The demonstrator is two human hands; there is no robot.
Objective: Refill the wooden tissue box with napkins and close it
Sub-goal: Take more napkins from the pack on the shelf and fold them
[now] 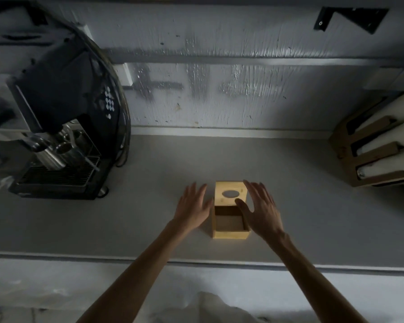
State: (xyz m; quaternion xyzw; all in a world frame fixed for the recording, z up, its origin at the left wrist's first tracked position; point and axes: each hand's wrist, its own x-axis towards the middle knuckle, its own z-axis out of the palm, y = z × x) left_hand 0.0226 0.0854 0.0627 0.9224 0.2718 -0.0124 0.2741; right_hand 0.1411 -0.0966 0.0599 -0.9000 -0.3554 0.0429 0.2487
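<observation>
The wooden tissue box point(230, 233) stands on the grey counter point(149, 217), a little in front of me. Its lid point(230, 195), with an oval slot, is slid back over the far half, and the near half is open and looks empty inside. My left hand point(193, 207) hovers just left of the box with fingers spread. My right hand point(260, 208) is at the box's right side with fingers spread, its thumb resting on or just over the lid. No napkins are in either hand.
A black espresso machine point(61, 127) with a drip tray fills the left of the counter. At the right edge a cardboard holder point(369, 155) holds white rolls or stacks. A grey painted wall point(219, 94) runs behind the counter.
</observation>
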